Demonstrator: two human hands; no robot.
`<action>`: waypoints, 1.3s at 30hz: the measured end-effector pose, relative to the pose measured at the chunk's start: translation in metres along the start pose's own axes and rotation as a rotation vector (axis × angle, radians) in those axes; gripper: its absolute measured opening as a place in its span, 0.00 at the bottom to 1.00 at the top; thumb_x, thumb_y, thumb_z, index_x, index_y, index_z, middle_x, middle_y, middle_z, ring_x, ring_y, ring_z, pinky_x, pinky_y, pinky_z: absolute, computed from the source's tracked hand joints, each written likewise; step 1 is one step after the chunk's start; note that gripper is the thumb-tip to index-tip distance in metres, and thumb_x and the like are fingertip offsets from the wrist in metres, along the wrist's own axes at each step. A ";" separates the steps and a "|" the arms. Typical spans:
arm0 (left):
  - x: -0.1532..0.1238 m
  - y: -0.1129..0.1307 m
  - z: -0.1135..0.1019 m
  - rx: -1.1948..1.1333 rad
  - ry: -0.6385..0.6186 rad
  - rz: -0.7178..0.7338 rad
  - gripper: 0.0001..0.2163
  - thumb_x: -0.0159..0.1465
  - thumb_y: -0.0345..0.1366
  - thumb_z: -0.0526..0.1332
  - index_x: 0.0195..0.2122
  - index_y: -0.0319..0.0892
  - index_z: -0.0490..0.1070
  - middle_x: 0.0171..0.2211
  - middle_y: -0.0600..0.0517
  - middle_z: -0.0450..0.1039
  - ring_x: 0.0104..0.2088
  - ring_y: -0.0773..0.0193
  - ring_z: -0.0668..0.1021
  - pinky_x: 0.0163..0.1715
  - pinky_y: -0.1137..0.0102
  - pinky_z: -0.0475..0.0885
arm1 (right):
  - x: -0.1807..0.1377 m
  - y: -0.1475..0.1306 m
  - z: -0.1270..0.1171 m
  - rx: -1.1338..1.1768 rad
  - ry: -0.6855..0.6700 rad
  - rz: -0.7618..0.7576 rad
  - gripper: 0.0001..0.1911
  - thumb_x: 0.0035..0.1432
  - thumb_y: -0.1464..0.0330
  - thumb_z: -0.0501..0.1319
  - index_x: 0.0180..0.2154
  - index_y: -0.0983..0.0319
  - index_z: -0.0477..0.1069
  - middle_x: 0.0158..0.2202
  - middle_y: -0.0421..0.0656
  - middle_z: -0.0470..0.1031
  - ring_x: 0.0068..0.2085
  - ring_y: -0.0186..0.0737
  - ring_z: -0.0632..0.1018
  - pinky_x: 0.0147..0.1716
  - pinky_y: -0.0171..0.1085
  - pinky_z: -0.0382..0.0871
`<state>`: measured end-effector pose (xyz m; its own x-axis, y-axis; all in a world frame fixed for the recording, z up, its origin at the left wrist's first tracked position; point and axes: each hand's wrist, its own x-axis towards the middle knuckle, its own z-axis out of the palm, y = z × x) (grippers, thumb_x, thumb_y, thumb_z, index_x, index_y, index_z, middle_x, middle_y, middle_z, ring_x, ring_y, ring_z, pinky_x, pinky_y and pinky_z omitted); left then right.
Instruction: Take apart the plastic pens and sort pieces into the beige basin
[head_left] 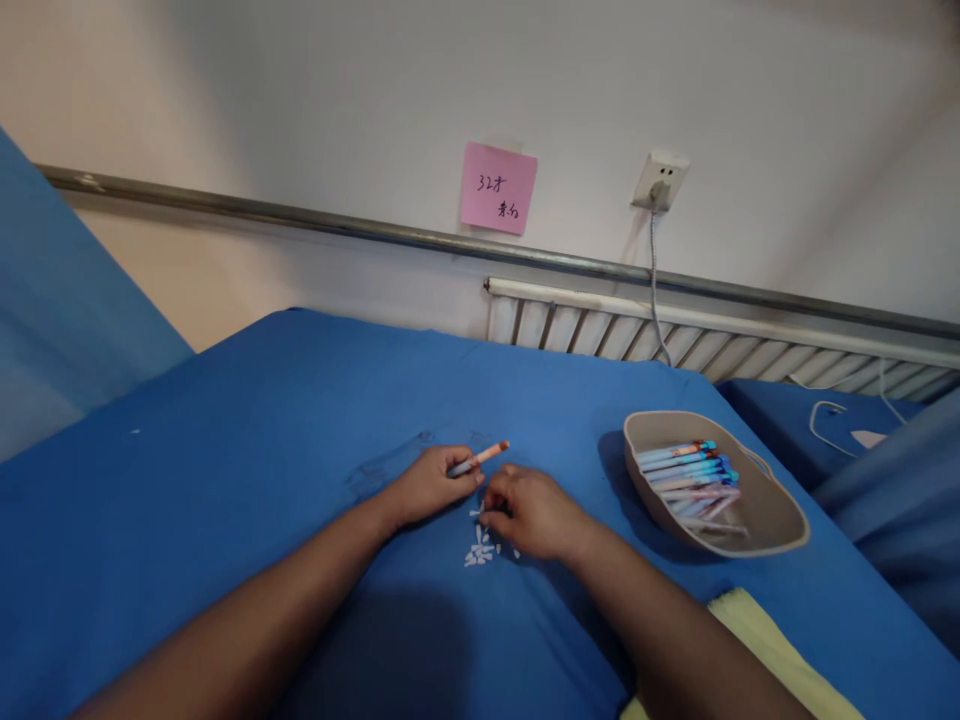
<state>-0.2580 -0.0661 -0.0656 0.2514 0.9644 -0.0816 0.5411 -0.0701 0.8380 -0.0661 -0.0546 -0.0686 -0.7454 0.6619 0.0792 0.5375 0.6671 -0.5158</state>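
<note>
My left hand (441,484) is closed around a slim pen (489,455) with a pale orange barrel, a brown end and a greyish end. The pen lies slanted, its brown end pointing up and right. Close beside it, my right hand (534,508) has its thumb and fingers pinched together just over the blue sheet. Whether something small is between those fingertips is hidden. Below and left of the right hand, several small white tapered pieces (478,554) lie in a loose pile, a few scattered apart.
To the right, a beige bin (776,530) holds several pens (686,470) with blue and pink parts. A yellow cloth (772,650) lies near my right forearm. The blue sheet (225,450) covers the surface up to a wall with a radiator (585,325), metal rail (360,222) and plugged-in cable (654,270).
</note>
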 end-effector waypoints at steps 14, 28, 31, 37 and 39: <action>0.010 -0.020 0.000 -0.177 0.074 0.031 0.12 0.56 0.44 0.60 0.27 0.39 0.69 0.22 0.57 0.63 0.25 0.69 0.65 0.27 0.74 0.61 | -0.002 -0.028 0.015 -0.091 -0.081 0.028 0.06 0.54 0.69 0.58 0.35 0.62 0.72 0.34 0.44 0.74 0.37 0.39 0.74 0.37 0.35 0.62; 0.003 -0.007 -0.007 -0.126 0.025 0.009 0.18 0.61 0.51 0.54 0.31 0.39 0.70 0.21 0.57 0.61 0.23 0.68 0.63 0.23 0.75 0.57 | 0.020 0.027 0.002 1.058 0.470 0.227 0.15 0.49 0.56 0.63 0.29 0.61 0.67 0.21 0.35 0.68 0.21 0.29 0.67 0.22 0.30 0.60; 0.000 -0.001 -0.009 -0.056 0.014 0.055 0.19 0.64 0.50 0.50 0.33 0.39 0.71 0.22 0.56 0.63 0.24 0.67 0.65 0.24 0.74 0.58 | 0.018 0.029 -0.010 1.029 0.594 0.221 0.15 0.50 0.57 0.63 0.30 0.62 0.72 0.22 0.36 0.68 0.23 0.31 0.68 0.24 0.31 0.62; -0.003 0.001 -0.006 0.088 0.015 0.127 0.19 0.66 0.48 0.48 0.35 0.40 0.72 0.23 0.56 0.65 0.25 0.67 0.67 0.26 0.74 0.58 | 0.014 0.027 -0.013 0.820 0.577 0.174 0.11 0.54 0.61 0.60 0.33 0.61 0.74 0.24 0.38 0.70 0.26 0.34 0.70 0.28 0.33 0.64; -0.003 0.000 -0.006 0.117 0.013 0.131 0.18 0.66 0.47 0.48 0.34 0.40 0.71 0.24 0.56 0.65 0.25 0.66 0.68 0.26 0.74 0.58 | 0.013 0.027 -0.014 0.698 0.564 0.134 0.10 0.56 0.63 0.58 0.33 0.61 0.74 0.26 0.39 0.70 0.27 0.34 0.70 0.29 0.33 0.64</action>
<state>-0.2633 -0.0678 -0.0619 0.3158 0.9483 0.0315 0.5940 -0.2235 0.7727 -0.0558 -0.0239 -0.0696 -0.2913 0.9108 0.2924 0.1080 0.3350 -0.9360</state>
